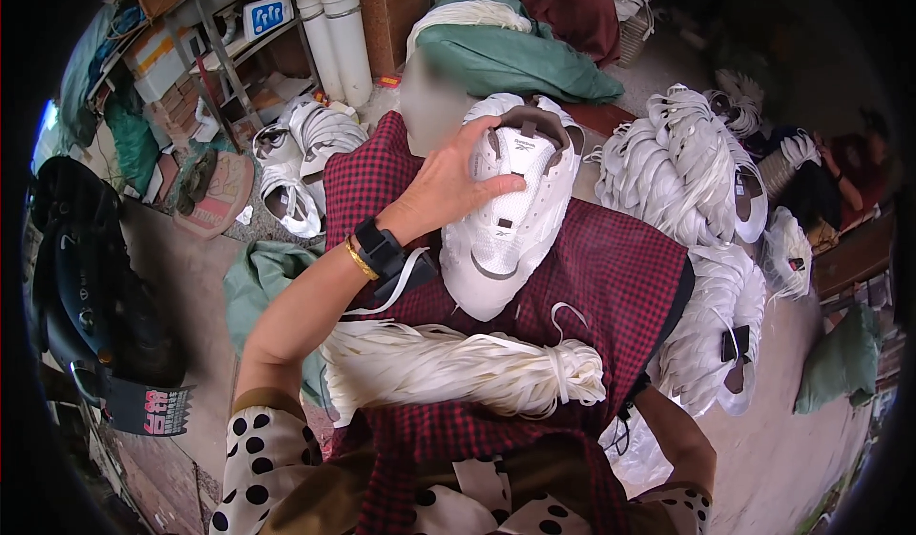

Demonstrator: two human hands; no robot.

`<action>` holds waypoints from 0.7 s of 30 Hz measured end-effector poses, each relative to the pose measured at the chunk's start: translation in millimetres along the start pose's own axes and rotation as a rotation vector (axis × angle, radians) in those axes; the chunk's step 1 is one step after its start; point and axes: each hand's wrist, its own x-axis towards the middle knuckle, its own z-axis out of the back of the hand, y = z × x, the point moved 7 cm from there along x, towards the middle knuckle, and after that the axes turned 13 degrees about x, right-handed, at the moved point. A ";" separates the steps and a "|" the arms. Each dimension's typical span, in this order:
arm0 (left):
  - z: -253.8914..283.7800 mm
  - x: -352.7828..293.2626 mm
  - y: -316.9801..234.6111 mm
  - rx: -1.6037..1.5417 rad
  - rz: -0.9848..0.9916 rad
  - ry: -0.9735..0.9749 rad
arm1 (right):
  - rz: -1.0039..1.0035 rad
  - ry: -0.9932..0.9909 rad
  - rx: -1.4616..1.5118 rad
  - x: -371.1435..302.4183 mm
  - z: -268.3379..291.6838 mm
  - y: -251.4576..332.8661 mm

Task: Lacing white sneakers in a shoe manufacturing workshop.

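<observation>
Nearest, our right forearm (679, 435) is running behind the edge of a red-and-black checked cloth (620, 258); the cloth is hiding the right hand, so we are unable to tell its grip. Across our lap, a tied bundle of white laces (448, 368) is lying on the cloth. Just beyond the bundle, over the cloth, our left hand (448, 177) is gripping a white shoe (506, 239): the thumb is lying on the tongue, the other fingers are wrapping the side of the collar, and the toe is pointing toward us. We are wearing a black strapped device (380, 249) on the left wrist.

Farther off, we are noting a heap of white shoes (658, 172) at right and a smaller group of white shoes (310, 144) at left. Beyond, a green sack (515, 62) is slumping, and white pipes (348, 48) are standing beside a shelf (224, 56).
</observation>
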 end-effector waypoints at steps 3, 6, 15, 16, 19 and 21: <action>4.4 -10.4 -0.8 0.017 0.071 -0.015 | 0.021 -0.024 -0.006 12.1 6.9 5.7; 1.2 -23.7 -5.4 0.099 0.077 -0.072 | 0.032 -0.034 -0.005 51.9 27.6 34.0; -0.5 -24.2 -3.9 0.230 -0.187 0.116 | 0.687 -0.185 0.195 48.3 33.3 280.1; -0.2 -26.0 -1.1 0.229 -0.177 0.100 | 0.779 -0.113 0.014 34.6 -4.8 309.7; 0.3 -23.6 -4.7 0.204 -0.074 0.190 | 1.247 0.012 -0.761 19.1 -79.5 341.0; 2.1 -15.8 -8.4 0.102 -0.086 0.266 | 1.054 -0.002 -0.940 60.5 -57.9 309.6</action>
